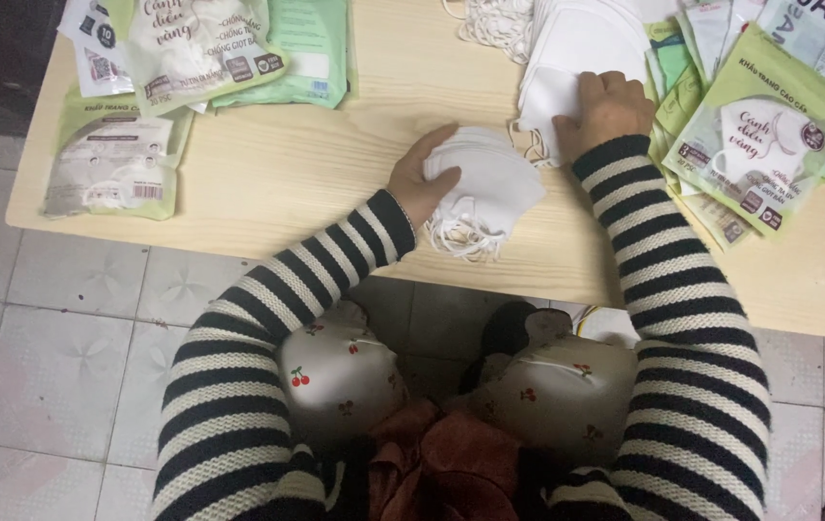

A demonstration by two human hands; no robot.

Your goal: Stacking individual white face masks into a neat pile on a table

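At a pale wooden table (268,183), our left hand (419,176) curls its fingers around a small stack of folded white face masks (489,188) lying near the table's front edge, ear loops trailing. Our right hand (605,108) presses bent fingers flat onto a larger pile of white masks (576,43), beside green mask packets (755,130).

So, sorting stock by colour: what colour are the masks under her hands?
White masks, clearest in the head view.
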